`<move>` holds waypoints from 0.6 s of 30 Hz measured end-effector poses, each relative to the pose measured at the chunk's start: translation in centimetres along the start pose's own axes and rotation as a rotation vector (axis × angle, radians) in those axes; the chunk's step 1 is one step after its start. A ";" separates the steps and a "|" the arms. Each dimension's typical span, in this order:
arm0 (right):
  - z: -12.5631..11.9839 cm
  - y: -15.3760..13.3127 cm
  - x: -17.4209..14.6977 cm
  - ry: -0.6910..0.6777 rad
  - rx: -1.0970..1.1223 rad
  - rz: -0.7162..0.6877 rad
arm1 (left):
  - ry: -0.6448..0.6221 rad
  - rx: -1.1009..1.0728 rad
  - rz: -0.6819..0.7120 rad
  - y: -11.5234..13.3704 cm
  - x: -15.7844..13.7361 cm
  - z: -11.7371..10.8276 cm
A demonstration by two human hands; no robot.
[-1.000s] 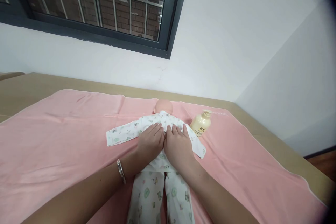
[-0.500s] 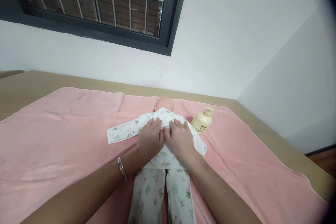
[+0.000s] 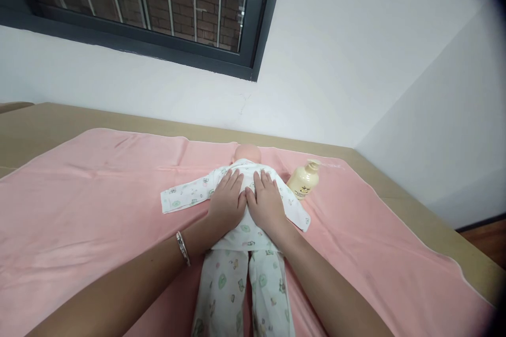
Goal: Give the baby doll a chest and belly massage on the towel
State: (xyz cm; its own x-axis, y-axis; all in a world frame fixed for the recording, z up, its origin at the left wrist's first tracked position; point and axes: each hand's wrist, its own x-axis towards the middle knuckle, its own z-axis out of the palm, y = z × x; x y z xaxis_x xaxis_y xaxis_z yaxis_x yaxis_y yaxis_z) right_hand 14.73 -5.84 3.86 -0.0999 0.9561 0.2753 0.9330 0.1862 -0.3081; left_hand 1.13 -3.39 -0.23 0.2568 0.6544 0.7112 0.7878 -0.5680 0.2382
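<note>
A baby doll [image 3: 247,154] in a white, patterned long-sleeved top [image 3: 245,229] and matching trousers [image 3: 225,284] lies with its head away from me. Only the smooth back of its head shows, so it seems to be face down. My left hand [image 3: 227,200] rests flat on the left half of its back, fingers stretched toward the shoulders. Beside it, my right hand [image 3: 266,202] lies flat on the right half. The thumbs nearly meet in the middle. A cream pump bottle [image 3: 304,180] stands just past the doll's right-hand sleeve.
A pink blanket [image 3: 110,210] lies under the doll, over a tan tabletop [image 3: 399,205]. Behind the table rises a white wall [image 3: 316,63] with a dark-framed, barred window [image 3: 190,5]. A silver bangle [image 3: 183,248] circles my left wrist.
Both hands have slid slightly up the doll's back toward its shoulders, the right fingers now straighter and pointing further forward. The doll and the bottle stay in place.
</note>
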 end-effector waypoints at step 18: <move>0.1 0.1 -0.1 0.007 0.012 -0.002 | -0.030 -0.004 -0.016 0.0 -0.1 0.0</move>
State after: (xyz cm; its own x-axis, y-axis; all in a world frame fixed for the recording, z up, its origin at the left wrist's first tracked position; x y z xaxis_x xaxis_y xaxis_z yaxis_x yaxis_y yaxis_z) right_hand 14.82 -5.86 3.69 -0.0994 0.9540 0.2828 0.9286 0.1910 -0.3181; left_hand 1.07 -3.44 -0.27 0.2612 0.6779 0.6872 0.7895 -0.5597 0.2520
